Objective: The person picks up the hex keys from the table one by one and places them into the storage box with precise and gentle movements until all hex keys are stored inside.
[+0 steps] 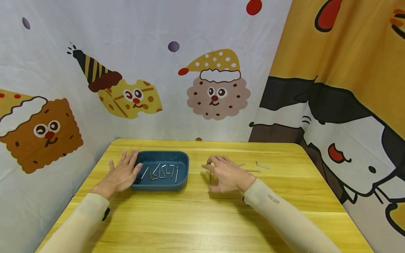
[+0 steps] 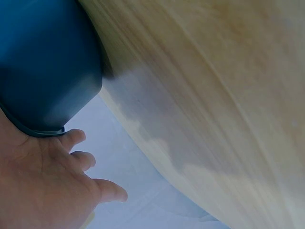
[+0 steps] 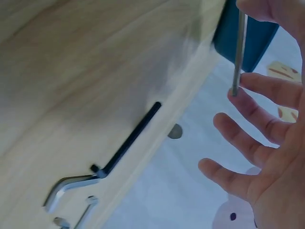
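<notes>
In the head view, my left hand (image 1: 121,174) rests against the left side of a dark blue tray (image 1: 182,185), its fingers stretched out along the rim. The left wrist view shows that hand (image 2: 52,181) with its palm by the tray wall (image 2: 52,62). Several L-shaped hex keys (image 1: 162,171) lie spread on the tray's floor. To the right of the tray, my right hand (image 1: 228,174) is above the table. In the right wrist view, this hand (image 3: 271,124) pinches a thin metal hex key (image 3: 239,52) between thumb and fingertips; the other fingers are spread.
More hex keys lie on the wooden table (image 1: 202,221) beyond and right of my right hand, one silver key (image 1: 262,165) farthest right. A dark key (image 3: 131,140) shows in the right wrist view. Printed curtains (image 1: 167,21) stand behind the table.
</notes>
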`<state>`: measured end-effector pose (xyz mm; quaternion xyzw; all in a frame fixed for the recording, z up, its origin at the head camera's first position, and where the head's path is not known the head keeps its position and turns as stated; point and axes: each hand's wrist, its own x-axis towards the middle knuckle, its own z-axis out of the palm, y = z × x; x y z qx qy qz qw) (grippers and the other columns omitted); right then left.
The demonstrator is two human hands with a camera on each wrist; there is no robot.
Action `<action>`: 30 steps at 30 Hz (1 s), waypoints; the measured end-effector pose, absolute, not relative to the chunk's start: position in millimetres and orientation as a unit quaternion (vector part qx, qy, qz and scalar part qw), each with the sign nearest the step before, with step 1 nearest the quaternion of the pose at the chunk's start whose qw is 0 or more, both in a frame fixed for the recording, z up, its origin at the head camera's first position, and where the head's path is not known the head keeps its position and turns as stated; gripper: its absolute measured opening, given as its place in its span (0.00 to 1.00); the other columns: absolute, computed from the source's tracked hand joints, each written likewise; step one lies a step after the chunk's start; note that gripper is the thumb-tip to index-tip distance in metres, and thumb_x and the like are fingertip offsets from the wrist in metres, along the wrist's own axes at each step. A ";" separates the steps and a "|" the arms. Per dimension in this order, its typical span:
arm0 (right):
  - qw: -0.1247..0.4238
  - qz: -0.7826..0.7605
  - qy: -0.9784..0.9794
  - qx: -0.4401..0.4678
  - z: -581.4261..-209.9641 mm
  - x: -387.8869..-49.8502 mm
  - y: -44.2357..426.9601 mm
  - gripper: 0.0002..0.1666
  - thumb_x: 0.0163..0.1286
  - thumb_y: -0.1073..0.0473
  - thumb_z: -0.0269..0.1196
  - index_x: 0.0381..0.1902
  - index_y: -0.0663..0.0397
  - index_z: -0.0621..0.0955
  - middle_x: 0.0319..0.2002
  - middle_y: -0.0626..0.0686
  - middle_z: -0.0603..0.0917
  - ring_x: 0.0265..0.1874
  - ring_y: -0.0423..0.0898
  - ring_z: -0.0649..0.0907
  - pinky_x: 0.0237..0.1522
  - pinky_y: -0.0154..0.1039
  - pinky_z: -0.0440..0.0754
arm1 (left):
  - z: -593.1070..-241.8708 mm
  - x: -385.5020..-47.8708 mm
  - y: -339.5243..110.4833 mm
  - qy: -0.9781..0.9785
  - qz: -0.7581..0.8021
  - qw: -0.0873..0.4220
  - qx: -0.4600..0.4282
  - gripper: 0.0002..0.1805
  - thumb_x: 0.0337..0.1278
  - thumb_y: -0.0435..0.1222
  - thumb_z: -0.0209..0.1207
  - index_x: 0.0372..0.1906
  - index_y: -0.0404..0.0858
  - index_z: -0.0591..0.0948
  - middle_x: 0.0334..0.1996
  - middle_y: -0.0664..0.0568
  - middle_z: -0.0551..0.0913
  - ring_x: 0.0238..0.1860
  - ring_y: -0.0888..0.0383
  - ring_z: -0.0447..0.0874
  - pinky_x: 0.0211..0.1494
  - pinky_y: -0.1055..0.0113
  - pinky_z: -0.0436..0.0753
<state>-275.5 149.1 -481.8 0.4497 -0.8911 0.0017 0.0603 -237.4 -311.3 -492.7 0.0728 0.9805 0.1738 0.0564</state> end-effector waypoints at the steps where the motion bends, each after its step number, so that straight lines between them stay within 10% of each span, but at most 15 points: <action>1: 0.066 0.002 -0.890 0.450 -480.1 -275.1 147.4 0.50 0.69 0.31 0.80 0.82 0.47 0.83 0.68 0.53 0.83 0.66 0.57 0.85 0.73 0.61 0.89 | -492.5 -237.6 -311.2 0.980 0.174 0.056 0.073 0.45 1.00 0.59 0.36 0.99 0.37 0.42 0.98 0.33 0.40 0.97 0.26 0.30 0.84 0.07 0.28; 30: 0.097 0.035 -0.887 0.451 -437.6 -281.7 60.5 0.49 0.73 0.27 0.74 0.82 0.43 0.83 0.70 0.52 0.84 0.70 0.55 0.85 0.82 0.60 0.83 | -493.0 -237.3 -311.0 0.981 0.173 0.052 0.074 0.45 1.00 0.58 0.37 0.98 0.36 0.42 0.98 0.32 0.42 0.97 0.25 0.30 0.83 0.06 0.28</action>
